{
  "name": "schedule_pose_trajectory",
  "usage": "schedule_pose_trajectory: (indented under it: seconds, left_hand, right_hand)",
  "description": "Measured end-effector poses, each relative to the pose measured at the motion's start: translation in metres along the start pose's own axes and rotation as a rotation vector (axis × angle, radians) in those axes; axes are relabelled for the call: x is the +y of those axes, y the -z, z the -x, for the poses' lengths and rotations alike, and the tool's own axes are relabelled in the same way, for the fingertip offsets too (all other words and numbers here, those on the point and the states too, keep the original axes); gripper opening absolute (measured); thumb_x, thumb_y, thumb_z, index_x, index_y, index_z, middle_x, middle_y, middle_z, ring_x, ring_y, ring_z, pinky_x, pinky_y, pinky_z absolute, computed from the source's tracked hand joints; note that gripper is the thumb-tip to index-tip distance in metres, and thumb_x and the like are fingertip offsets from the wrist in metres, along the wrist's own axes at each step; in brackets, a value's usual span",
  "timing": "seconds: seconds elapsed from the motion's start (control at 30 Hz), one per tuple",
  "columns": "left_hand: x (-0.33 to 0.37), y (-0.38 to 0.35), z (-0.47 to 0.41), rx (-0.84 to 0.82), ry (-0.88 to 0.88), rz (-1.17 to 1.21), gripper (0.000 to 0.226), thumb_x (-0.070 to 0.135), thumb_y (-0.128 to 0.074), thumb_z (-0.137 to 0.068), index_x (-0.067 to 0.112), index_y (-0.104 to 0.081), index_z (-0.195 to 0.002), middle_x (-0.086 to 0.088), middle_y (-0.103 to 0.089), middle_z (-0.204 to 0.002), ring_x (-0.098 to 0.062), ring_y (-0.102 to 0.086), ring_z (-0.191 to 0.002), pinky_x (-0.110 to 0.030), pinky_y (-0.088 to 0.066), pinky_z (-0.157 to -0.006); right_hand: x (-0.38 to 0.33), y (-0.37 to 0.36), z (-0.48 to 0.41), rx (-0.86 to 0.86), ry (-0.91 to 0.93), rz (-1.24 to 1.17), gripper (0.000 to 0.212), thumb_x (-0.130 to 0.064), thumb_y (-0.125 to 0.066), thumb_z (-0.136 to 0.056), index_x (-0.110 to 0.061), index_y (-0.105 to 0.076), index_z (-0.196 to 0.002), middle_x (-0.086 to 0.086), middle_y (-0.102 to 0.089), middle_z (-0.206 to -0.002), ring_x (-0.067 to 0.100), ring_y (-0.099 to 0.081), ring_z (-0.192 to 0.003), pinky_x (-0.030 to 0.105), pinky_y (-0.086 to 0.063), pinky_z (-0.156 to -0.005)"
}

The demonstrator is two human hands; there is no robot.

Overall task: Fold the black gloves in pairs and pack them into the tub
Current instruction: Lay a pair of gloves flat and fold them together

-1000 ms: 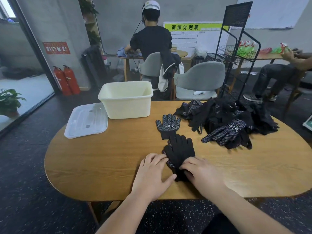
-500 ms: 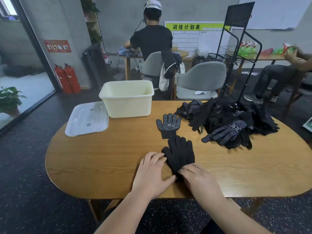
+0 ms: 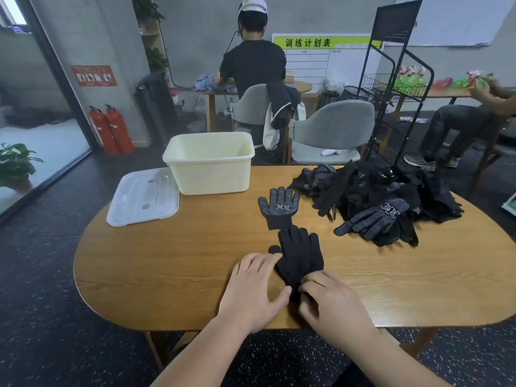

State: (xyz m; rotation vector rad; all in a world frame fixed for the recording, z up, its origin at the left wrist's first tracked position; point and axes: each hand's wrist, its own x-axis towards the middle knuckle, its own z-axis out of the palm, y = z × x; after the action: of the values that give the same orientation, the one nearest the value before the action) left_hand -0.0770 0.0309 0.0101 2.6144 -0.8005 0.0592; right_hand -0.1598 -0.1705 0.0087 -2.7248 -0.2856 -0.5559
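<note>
While the right hand (image 3: 332, 300) curls its fingers over the cuff of the glove (image 3: 300, 255) and looks to be pinching it against the thumb, the left hand (image 3: 252, 286) lies flat and spread alongside, fingertips touching the glove's thumb side. I'd call that a hold-down, so the knit won't skid on the table (image 3: 167, 261) as the cuff gets worked. The glove lies back up near the front edge, fingers pointing away, in easy reach of both hands. Whether a second one lies under it, I can't tell. Just beyond, almost touching its fingertips, sits the dotted glove (image 3: 277, 206), grip side up with the logo showing, probably set out as the partner. Off to the right is the pile (image 3: 391, 199), a loose heap with plenty in it, so this job looks barely begun. The tub (image 3: 210, 166) stands open at the far side, left of centre. No glove shows above its rim, and its floor is hidden. Its lid (image 3: 143, 195) lies flat to its left, out of the way. The dotted glove sits just right of the line from hands to tub, so I judge that carry unobstructed. Behind are grey chairs, a black wire rack and two other people, all well apart.
</note>
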Motion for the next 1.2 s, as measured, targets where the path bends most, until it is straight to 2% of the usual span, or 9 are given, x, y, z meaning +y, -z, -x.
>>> schedule_pose_trajectory:
  seconds: [0.2,0.3,0.43,0.53,0.63,0.8,0.97,1.1,1.2]
  left_hand:
    - [-0.002,-0.007,-0.004,-0.014,0.013,-0.083,0.074,0.081,-0.032,-0.095,0.044,-0.039,-0.158,0.012,-0.025,-0.161,-0.012,-0.009,-0.153,-0.039,-0.019,-0.128]
    - [-0.005,-0.006,-0.005,-0.033,0.032,-0.061,0.078,0.085,-0.035,-0.091,0.044,-0.042,-0.157,0.014,-0.024,-0.161,-0.011,-0.007,-0.154,-0.040,-0.019,-0.128]
    - [-0.004,-0.005,-0.007,-0.030,0.045,-0.046,0.080,0.085,-0.037,-0.090,0.042,-0.042,-0.157,0.014,-0.022,-0.161,-0.010,-0.005,-0.154,-0.039,-0.017,-0.129]
    - [-0.004,-0.005,-0.006,0.008,0.054,-0.005,0.074,0.077,-0.039,-0.093,0.038,-0.040,-0.156,0.015,-0.023,-0.159,-0.010,-0.010,-0.154,-0.039,-0.021,-0.128]
    - [-0.006,-0.004,-0.004,0.063,0.066,0.049,0.062,0.067,-0.038,-0.098,0.035,-0.042,-0.151,0.016,-0.026,-0.157,-0.009,-0.016,-0.152,-0.037,-0.027,-0.125]
    - [-0.007,-0.006,-0.005,0.118,0.070,0.115,0.051,0.058,-0.038,-0.103,0.033,-0.049,-0.146,0.020,-0.036,-0.153,-0.004,-0.022,-0.149,-0.034,-0.030,-0.123]
    - [-0.012,-0.007,-0.005,0.157,0.081,0.159,0.043,0.050,-0.038,-0.105,0.034,-0.054,-0.141,0.023,-0.044,-0.147,-0.001,-0.027,-0.145,-0.035,-0.032,-0.121]
    - [-0.014,-0.006,-0.003,0.166,0.113,0.153,0.047,0.053,-0.036,-0.101,0.034,-0.058,-0.138,0.024,-0.050,-0.142,-0.001,-0.030,-0.142,-0.035,-0.033,-0.120]
    - [-0.012,-0.005,-0.004,0.138,0.128,0.132,0.051,0.059,-0.036,-0.098,0.035,-0.059,-0.136,0.026,-0.048,-0.141,0.000,-0.028,-0.141,-0.033,-0.031,-0.121]
  right_hand:
    - [0.009,0.002,-0.038,0.000,-0.181,-0.058,0.028,-0.029,-0.061,-0.100,-0.025,-0.071,-0.125,-0.014,-0.060,-0.129,0.005,-0.057,-0.117,0.018,-0.048,-0.096]
    - [0.025,-0.007,-0.062,-0.206,-0.209,-0.051,0.033,-0.036,-0.062,-0.100,-0.031,-0.066,-0.133,-0.018,-0.054,-0.133,0.009,-0.049,-0.126,0.029,-0.049,-0.104]
    - [0.027,-0.006,-0.096,-0.139,-0.264,-0.006,0.036,-0.037,-0.059,-0.103,-0.027,-0.064,-0.137,-0.013,-0.054,-0.141,0.014,-0.043,-0.131,0.035,-0.047,-0.108]
    - [0.019,-0.020,-0.102,-0.309,-0.238,0.155,0.059,-0.054,-0.039,-0.107,-0.027,-0.038,-0.160,-0.005,-0.026,-0.170,0.021,-0.017,-0.156,0.041,-0.027,-0.126]
    - [0.014,-0.038,-0.093,-0.446,-0.294,0.253,0.072,-0.065,-0.004,-0.104,-0.033,0.003,-0.167,-0.004,0.015,-0.174,0.022,0.018,-0.160,0.044,0.002,-0.131]
    - [-0.003,-0.049,-0.080,-0.421,-0.277,0.272,0.085,-0.066,0.020,-0.085,-0.034,0.016,-0.164,-0.002,0.027,-0.171,0.023,0.028,-0.157,0.047,0.008,-0.130]
    - [-0.007,-0.047,-0.073,-0.347,-0.274,0.158,0.083,-0.071,0.007,-0.092,-0.035,0.002,-0.167,-0.004,0.015,-0.174,0.020,0.018,-0.160,0.045,0.002,-0.131]
    - [0.011,-0.029,-0.058,-0.123,-0.255,-0.076,0.058,-0.053,-0.042,-0.106,-0.033,-0.036,-0.161,-0.012,-0.018,-0.172,0.016,-0.010,-0.161,0.039,-0.017,-0.130]
    - [0.028,-0.020,-0.037,-0.138,-0.196,0.059,0.055,-0.059,-0.039,-0.104,-0.034,-0.050,-0.152,-0.013,-0.032,-0.168,0.013,-0.023,-0.157,0.038,-0.027,-0.127]
